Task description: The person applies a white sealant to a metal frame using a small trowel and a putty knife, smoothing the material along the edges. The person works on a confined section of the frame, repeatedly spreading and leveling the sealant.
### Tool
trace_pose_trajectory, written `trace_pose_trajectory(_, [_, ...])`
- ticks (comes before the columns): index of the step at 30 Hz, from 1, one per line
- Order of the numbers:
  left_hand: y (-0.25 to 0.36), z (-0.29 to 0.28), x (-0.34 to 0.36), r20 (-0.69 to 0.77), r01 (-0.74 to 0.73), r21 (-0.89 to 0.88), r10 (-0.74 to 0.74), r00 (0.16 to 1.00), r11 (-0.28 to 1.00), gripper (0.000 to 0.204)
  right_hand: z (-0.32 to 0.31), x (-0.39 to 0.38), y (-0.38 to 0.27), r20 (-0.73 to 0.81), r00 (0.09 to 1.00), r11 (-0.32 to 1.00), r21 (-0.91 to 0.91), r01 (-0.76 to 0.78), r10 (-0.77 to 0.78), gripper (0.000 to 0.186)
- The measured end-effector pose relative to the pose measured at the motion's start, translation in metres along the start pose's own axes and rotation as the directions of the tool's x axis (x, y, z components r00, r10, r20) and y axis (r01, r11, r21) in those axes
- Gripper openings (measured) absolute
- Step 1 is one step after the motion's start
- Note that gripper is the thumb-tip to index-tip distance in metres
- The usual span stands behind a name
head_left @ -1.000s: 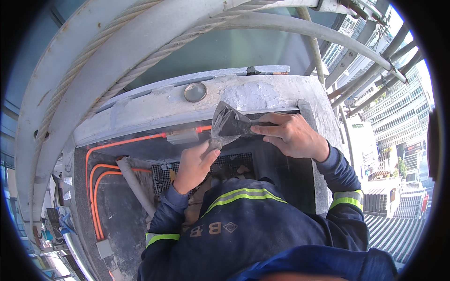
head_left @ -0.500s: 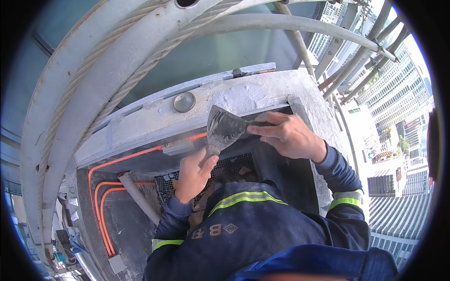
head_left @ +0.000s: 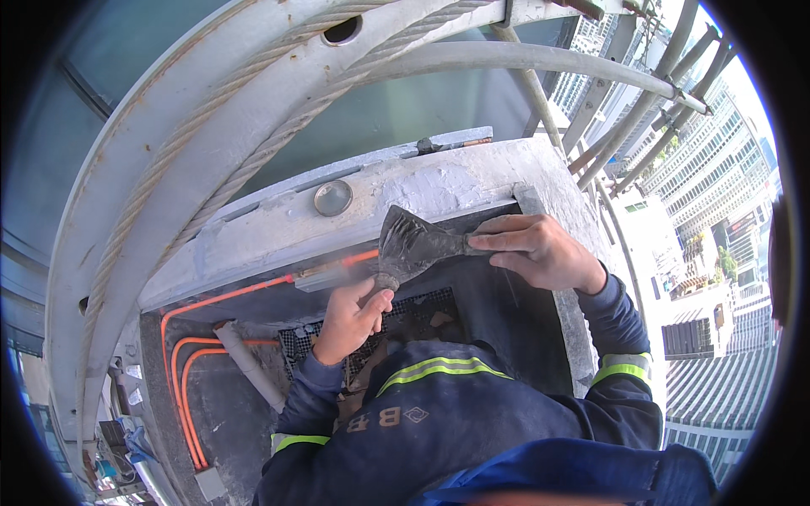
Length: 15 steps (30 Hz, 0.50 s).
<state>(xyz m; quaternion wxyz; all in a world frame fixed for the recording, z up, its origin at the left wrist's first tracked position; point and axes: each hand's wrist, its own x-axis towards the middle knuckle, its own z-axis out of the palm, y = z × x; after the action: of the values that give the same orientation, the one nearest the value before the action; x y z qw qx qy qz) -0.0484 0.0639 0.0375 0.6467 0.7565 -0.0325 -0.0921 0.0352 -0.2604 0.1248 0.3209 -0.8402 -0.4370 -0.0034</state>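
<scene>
While the right hand's [head_left: 540,251] thumb and fingers pinch closely around the narrow handle end of a putty knife [head_left: 430,238], leaving no wide gap, the left hand [head_left: 350,320] is curled around the stubby grey handle of what looks like a second putty knife [head_left: 387,282]; the two blades seem to overlap, though smeared material hides exactly how they meet. That dark, fan-shaped mass sits between the hands, above the recess [head_left: 506,308] and just in front of the concrete ledge [head_left: 245,244]. Both forearms reach upward and inward, the right hand slightly higher, its sleeve [head_left: 623,325] bent well out to the side, the left arm closer to the body. As for progress, a pale, uneven patch of filler [head_left: 434,187] already lies on the ledge, while the surface around it looks rougher and greyer; material remains on the blades, and I judge the spreading to be partial, but how much is left cannot be told. Beside the patch lies a round, shallow dish [head_left: 333,197]. Farther out, orange conduits [head_left: 175,379] bend down the recess wall beside a grey pipe [head_left: 251,367], and wire rope [head_left: 143,181] runs along a curved-looking steel beam [head_left: 253,122].
</scene>
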Motion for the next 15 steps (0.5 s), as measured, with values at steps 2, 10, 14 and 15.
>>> trace_pose_trajectory(2, [0.007,-0.005,0.001,0.074,-0.002,-0.066,0.007,0.997,0.998,0.034,-0.012,-0.002,0.009,-0.054,0.997,0.978,0.205,-0.047,0.060,0.041])
trace_pose_trajectory(10, [0.027,-0.016,0.005,0.147,-0.142,-0.203,0.173,0.974,0.969,0.043,0.008,0.011,0.038,-0.044,0.997,0.923,0.382,-0.040,0.061,0.042])
trace_pose_trajectory(14, [0.025,-0.022,0.004,0.111,-0.241,-0.163,0.260,0.959,0.957,0.044,0.002,0.012,0.041,-0.058,0.997,0.951,0.308,-0.022,0.042,0.046])
trace_pose_trajectory(15, [0.021,-0.025,0.003,0.112,-0.249,-0.155,0.268,0.957,0.956,0.043,0.001,0.011,0.043,-0.037,0.997,0.960,0.275,-0.049,0.061,0.045])
